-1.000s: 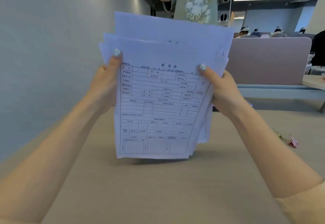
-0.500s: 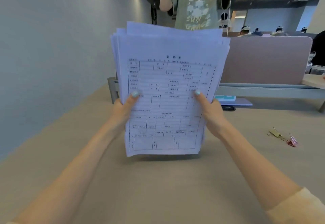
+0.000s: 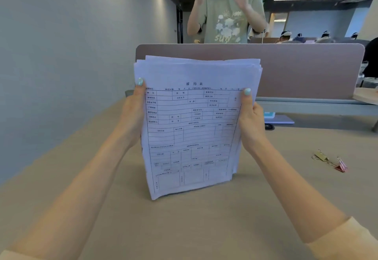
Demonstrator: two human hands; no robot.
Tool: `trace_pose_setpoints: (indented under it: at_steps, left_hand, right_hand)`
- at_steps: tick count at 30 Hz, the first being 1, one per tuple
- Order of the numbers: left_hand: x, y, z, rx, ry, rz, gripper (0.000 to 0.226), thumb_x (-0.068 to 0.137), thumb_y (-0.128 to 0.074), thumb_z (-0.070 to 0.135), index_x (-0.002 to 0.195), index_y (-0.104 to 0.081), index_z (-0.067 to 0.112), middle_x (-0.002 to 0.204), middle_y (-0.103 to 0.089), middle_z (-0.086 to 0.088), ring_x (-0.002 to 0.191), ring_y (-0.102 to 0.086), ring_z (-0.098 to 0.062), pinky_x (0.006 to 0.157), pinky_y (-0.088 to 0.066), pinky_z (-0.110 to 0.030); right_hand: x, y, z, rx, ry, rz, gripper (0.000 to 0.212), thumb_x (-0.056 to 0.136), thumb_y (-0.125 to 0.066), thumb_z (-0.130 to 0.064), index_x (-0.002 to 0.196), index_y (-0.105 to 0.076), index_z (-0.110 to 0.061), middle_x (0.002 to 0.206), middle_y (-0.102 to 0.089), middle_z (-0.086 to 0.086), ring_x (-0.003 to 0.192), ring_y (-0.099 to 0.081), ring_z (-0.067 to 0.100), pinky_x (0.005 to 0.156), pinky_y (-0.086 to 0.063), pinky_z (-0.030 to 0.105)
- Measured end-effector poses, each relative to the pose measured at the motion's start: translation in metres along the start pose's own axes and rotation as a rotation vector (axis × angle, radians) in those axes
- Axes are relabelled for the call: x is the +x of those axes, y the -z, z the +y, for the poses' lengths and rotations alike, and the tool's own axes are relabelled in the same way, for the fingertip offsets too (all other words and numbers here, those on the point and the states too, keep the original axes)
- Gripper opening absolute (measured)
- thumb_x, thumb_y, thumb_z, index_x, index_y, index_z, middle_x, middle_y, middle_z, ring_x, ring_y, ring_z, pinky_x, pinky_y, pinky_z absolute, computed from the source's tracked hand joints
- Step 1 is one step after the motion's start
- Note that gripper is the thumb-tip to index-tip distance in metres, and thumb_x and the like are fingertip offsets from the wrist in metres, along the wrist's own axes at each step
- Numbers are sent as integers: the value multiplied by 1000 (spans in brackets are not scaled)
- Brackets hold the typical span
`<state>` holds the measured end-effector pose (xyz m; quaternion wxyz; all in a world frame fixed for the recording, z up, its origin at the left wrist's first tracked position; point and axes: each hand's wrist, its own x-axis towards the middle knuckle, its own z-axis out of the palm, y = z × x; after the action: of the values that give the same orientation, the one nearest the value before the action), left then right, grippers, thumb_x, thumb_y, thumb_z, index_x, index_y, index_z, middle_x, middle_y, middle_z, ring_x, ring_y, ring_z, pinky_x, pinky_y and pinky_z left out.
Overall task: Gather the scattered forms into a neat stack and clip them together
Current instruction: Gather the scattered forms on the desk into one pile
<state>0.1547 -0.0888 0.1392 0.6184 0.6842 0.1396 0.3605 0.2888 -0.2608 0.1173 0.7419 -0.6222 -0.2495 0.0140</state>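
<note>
A stack of white printed forms [image 3: 194, 129] stands upright on its bottom edge on the beige table [image 3: 184, 229], tilted slightly with the lower left corner nearest me. My left hand [image 3: 134, 114] grips the stack's left edge, thumb on the front sheet. My right hand [image 3: 250, 120] grips the right edge the same way. The sheets' top edges are a little uneven. A gold binder clip [image 3: 321, 156] and a pink binder clip [image 3: 341, 165] lie on the table to the right, apart from both hands.
A mauve desk divider [image 3: 296, 69] runs across the table's far edge, with a person in a green T-shirt [image 3: 227, 18] standing behind it. A grey wall [image 3: 71, 55] lines the left side. A small blue-and-white item [image 3: 270, 115] lies near the divider.
The stack has come down and stands with its bottom edge on the table. Both hands have slid up along its sides, and the sheets are more even than a second ago.
</note>
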Motion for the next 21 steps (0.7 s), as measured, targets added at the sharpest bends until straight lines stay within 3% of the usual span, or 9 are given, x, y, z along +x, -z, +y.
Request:
trace_pose_setpoints:
  at_steps: [3,5,7,10,12,15,17,19,21]
  left_hand:
    - [1,6,-2,3,18,16,50,81,-30,69,93,-66,36,112,-69,3,100,-67,-15,88,-52,-43]
    - [-5,12,-13,27,13,-17,52,77,-39,70,95,-66,30,109,-70,0,87,-70,-11,81,-55,-37]
    - [-14,15,-29,63,16,-63,70,56,-52,83,95,-67,27,97,-73,4,77,-71,-6,68,-57,-25]
    - [-23,12,-49,54,61,-73,68,46,-50,88,91,-69,41,101,-73,12,102,-66,-12,91,-52,-38]
    - [-24,4,-40,34,35,-36,54,60,-39,83,85,-68,46,94,-70,20,102,-65,-7,91,-51,-35]
    - [-17,1,-18,11,-35,-37,44,73,-29,66,88,-63,42,93,-67,21,88,-66,4,85,-53,-29]
    - [-10,3,-5,15,-92,-91,46,75,-31,66,93,-65,40,99,-71,18,98,-66,-1,91,-50,-34]
    - [-3,5,3,-20,-116,-107,40,85,-31,60,95,-64,40,96,-72,21,100,-65,-1,92,-50,-32]
    - [1,3,11,-54,-110,-146,34,93,-28,49,96,-61,39,91,-72,25,94,-66,4,85,-53,-24]
  right_hand:
    - [-4,4,0,47,-39,43,62,93,-24,-53,88,-68,-11,91,-73,3,71,-63,2,83,-52,26]
    - [-10,7,5,-4,-38,30,58,95,-18,-50,97,-66,-17,98,-68,-5,81,-57,-1,92,-47,28]
    - [-18,7,12,-21,-60,2,51,96,-15,-47,110,-60,-29,107,-59,-15,96,-55,-1,90,-41,17]
    - [-26,1,21,-34,-111,-45,57,96,-9,-48,132,-47,-26,123,-49,-12,114,-43,5,96,-32,22]
    - [-24,-3,17,-17,-110,-38,54,93,-8,-54,122,-51,-39,127,-51,-10,122,-43,10,104,-32,30]
    - [-12,-2,-1,46,-32,-39,55,87,-8,-66,88,-61,-55,111,-62,-19,118,-53,11,108,-36,38]
    - [-6,1,-15,84,71,-65,61,74,-12,-80,72,-68,-55,88,-70,-27,96,-63,-4,95,-48,26]
    - [-3,4,-28,75,159,-105,56,51,-27,-88,64,-68,-52,72,-69,-30,73,-63,-12,66,-51,12]
    - [2,4,-33,40,266,-142,60,46,-33,-88,71,-67,-45,74,-70,-25,73,-64,-9,64,-50,13]
